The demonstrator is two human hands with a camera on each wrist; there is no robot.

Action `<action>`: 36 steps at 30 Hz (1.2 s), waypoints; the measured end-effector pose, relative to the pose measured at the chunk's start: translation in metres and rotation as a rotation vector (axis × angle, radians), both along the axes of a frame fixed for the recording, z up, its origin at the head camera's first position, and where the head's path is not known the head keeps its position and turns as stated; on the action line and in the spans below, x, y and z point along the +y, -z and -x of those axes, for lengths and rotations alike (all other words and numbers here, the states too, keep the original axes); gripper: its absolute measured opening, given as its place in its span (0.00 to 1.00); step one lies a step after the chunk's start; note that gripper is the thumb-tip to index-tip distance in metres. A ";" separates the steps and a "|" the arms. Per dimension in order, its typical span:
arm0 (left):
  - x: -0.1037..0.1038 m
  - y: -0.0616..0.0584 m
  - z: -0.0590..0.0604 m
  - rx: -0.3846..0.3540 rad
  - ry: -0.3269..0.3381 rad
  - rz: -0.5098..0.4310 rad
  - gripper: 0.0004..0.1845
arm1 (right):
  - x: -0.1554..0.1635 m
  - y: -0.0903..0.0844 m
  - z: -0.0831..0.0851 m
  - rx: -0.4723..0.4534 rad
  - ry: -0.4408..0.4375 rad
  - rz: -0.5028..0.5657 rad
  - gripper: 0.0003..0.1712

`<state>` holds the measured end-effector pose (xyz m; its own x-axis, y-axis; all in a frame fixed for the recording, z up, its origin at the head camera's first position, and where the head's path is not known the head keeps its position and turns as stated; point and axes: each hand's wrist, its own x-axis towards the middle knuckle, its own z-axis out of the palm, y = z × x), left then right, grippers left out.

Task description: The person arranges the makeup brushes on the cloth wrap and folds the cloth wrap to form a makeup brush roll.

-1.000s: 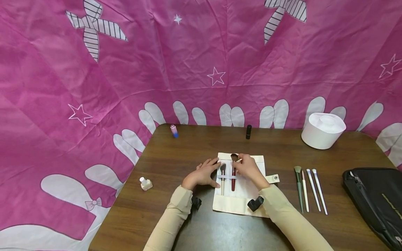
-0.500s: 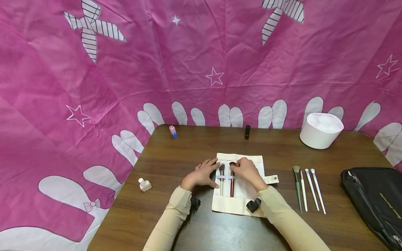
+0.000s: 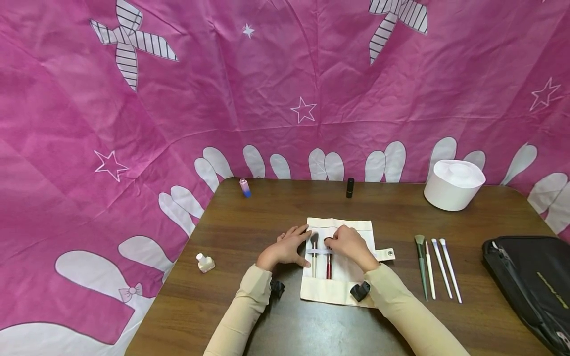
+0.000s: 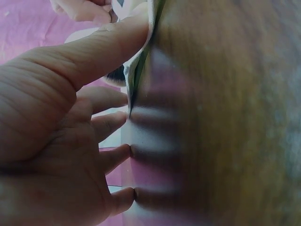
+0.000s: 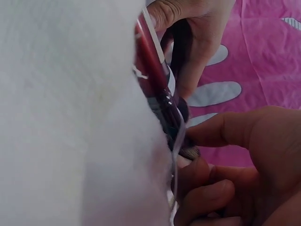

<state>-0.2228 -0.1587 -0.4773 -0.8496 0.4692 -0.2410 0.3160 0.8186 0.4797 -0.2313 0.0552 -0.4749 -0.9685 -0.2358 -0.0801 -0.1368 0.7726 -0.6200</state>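
Observation:
A cream makeup brush roll lies unfolded before the person. My right hand pinches a red-handled makeup brush near its bristle end, where the fingers mostly cover it. In the right wrist view the handle of this red brush slants across the cloth. Beside it, a dark-bristled brush with a pale handle sits under the roll's lilac elastic band. My left hand rests spread at the roll's left edge. In the left wrist view, the thumb presses that edge and the fingers are extended.
To the right lie a green brush and several thinner ones, then a black zip bag. A white round container stands at the back. A nail polish bottle, a pink-blue tube and a black tube are around.
The red-handled brush has slid through the elastic band toward the person, and my right hand has shifted slightly down along with it. My left hand stays at the roll's edge.

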 end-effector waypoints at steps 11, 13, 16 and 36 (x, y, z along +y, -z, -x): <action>-0.002 0.002 0.001 -0.011 -0.001 0.000 0.50 | 0.033 -0.007 0.001 0.106 0.026 0.279 0.15; -0.002 0.002 0.001 -0.016 -0.002 -0.005 0.50 | 0.039 -0.010 -0.001 0.117 0.050 0.338 0.14; -0.002 0.000 0.001 -0.022 -0.001 -0.021 0.51 | 0.047 -0.015 -0.004 0.133 0.098 0.412 0.15; -0.001 -0.002 -0.003 -0.024 0.010 -0.045 0.50 | 0.124 -0.011 -0.025 0.347 0.185 0.201 0.08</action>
<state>-0.2200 -0.1597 -0.4755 -0.8388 0.4886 -0.2401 0.3120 0.7928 0.5236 -0.2066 0.1793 -0.4643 -0.9574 -0.0336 0.2868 -0.2340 0.6723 -0.7023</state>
